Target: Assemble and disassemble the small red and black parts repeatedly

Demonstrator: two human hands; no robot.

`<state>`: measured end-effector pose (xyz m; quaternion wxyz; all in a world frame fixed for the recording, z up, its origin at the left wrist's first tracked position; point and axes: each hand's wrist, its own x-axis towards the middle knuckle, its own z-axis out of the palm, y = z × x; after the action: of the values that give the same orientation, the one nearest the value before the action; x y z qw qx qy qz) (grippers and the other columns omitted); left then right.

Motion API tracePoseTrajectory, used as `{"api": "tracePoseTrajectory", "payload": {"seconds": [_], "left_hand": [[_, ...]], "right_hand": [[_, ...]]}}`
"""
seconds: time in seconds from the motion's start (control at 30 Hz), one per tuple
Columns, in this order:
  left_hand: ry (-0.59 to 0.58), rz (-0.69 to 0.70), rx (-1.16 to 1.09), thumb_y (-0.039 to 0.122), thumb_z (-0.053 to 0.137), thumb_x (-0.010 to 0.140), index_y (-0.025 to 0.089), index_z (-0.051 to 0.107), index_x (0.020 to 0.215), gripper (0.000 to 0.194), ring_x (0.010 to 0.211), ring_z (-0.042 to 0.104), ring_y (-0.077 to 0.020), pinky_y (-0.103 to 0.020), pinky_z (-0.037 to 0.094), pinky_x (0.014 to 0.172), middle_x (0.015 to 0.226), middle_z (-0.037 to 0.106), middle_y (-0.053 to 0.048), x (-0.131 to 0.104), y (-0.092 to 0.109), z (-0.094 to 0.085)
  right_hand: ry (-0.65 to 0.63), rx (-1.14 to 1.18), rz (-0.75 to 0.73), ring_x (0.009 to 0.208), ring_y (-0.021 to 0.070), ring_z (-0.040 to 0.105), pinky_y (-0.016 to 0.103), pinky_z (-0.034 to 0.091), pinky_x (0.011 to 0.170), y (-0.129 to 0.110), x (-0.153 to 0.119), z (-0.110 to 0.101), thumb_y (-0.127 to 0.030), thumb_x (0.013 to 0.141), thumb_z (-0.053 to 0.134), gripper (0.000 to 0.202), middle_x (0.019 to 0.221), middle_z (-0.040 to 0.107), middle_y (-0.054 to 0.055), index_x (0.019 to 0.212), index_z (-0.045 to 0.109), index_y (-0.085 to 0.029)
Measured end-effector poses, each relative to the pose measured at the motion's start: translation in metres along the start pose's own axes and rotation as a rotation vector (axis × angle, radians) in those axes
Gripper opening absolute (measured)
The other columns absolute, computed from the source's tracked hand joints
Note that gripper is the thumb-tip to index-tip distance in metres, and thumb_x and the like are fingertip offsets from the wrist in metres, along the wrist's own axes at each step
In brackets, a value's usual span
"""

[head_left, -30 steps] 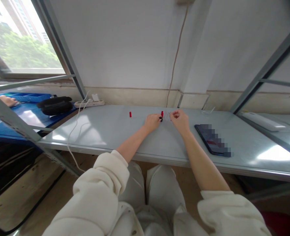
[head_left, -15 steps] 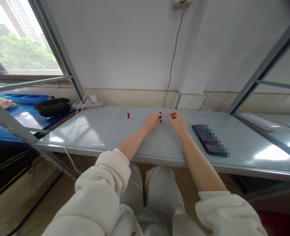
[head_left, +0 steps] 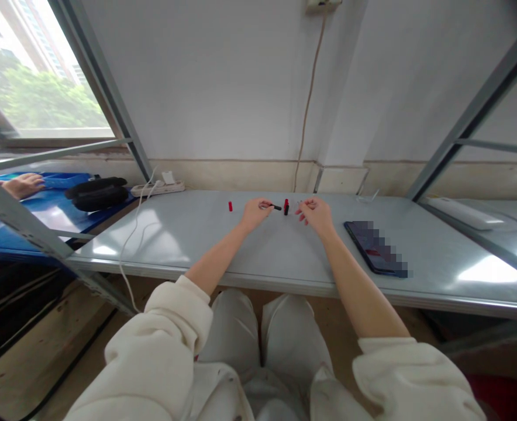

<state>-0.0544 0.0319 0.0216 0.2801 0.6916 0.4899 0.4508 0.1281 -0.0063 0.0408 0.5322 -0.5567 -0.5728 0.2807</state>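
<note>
My left hand (head_left: pixel 255 214) pinches a small black stick-like piece (head_left: pixel 276 207) that points to the right. Just right of its tip, a small red and black piece (head_left: pixel 286 207) stands upright on the grey table (head_left: pixel 258 257). My right hand (head_left: pixel 315 215) is on the other side of that piece, its fingers curled around something clear that is too small to make out. A red cylinder (head_left: pixel 230 206) stands on the table, left of my left hand.
A dark phone (head_left: pixel 375 251) lies right of my right forearm. A white power strip (head_left: pixel 157 189) with a cable (head_left: pixel 127 245) is at the back left. Another person's hand (head_left: pixel 25 185) rests near a black case (head_left: pixel 96 194) at far left.
My left hand has moved left, away from the upright red and black piece, and the black piece in its fingers now shows. The other person's hand has moved right.
</note>
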Motion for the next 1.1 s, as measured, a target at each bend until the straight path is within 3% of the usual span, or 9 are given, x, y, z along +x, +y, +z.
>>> {"api": "tracePoseTrajectory", "payload": {"seconds": [0.2,0.53,0.9,1.1], "left_hand": [[-0.063,-0.151,-0.327,0.025,0.065,0.068,0.013,0.06,0.08,0.017,0.051,0.059,-0.0087,-0.023,0.043,0.058,0.078,0.069,-0.006,-0.015,-0.011,-0.022],[-0.063,-0.155,-0.393,0.025,0.065,0.068,0.012,0.06,0.079,0.018,0.05,0.059,-0.0094,-0.022,0.042,0.054,0.082,0.07,-0.009,-0.022,-0.007,-0.028],[-0.085,-0.169,-0.42,0.031,0.063,0.069,0.012,0.058,0.084,0.024,0.053,0.061,-0.0099,-0.019,0.029,0.043,0.09,0.069,-0.011,-0.019,-0.012,-0.028],[-0.145,-0.167,-0.434,0.031,0.064,0.069,0.011,0.056,0.083,0.026,0.053,0.06,-0.0091,-0.018,0.028,0.042,0.09,0.069,-0.012,-0.024,-0.008,-0.028]], "right_hand": [[-0.172,0.206,0.061,0.051,0.0115,0.06,0.019,0.043,0.039,0.003,0.0,0.009,-0.03,0.071,0.061,0.018,0.076,0.068,0.009,0.073,0.05,-0.017],[-0.292,0.358,0.072,0.057,0.0125,0.063,0.024,0.051,0.052,0.011,0.0,0.012,-0.038,0.07,0.067,0.027,0.083,0.069,0.009,0.078,0.052,-0.017],[-0.254,0.367,0.104,0.054,0.01,0.061,0.022,0.049,0.051,0.013,0.003,0.013,-0.034,0.072,0.065,0.023,0.083,0.069,0.007,0.078,0.051,-0.018],[-0.257,0.344,0.072,0.056,0.0101,0.061,0.024,0.049,0.053,0.016,0.003,0.014,-0.04,0.068,0.066,0.028,0.087,0.069,0.008,0.078,0.052,-0.018]]}}
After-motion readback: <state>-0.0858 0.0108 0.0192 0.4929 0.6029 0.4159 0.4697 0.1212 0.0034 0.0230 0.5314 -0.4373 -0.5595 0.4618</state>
